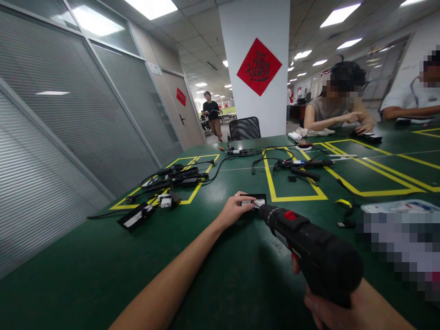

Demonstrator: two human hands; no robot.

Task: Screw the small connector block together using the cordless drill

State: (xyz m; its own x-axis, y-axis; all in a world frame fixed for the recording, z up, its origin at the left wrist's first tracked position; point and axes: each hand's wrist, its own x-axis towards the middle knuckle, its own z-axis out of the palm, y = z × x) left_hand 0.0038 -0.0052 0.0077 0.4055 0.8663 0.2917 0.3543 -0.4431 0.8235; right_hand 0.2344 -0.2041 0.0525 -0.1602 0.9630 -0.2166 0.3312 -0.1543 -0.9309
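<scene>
My right hand (364, 300) is wrapped around the grip of a black cordless drill (312, 245) with a red switch on top. The drill points forward and left, and its bit meets a small black case (263, 197) with a white part inside. Across that case lie the fingers of my left hand (237, 208), closed on it and pressing it against the green table (206, 256). Partly covered by these fingers, the case shows no fine detail, and I cannot make out a screw at the bit's tip.
Left of my hands lie a tangle of black cables (185, 176), a white plug-like block (167, 200) and a flat black panel (135, 216). Another black tool (309, 163) with cables sits beyond. Yellow tape (299, 198) marks the table. A co-worker (337, 107) sits across at right.
</scene>
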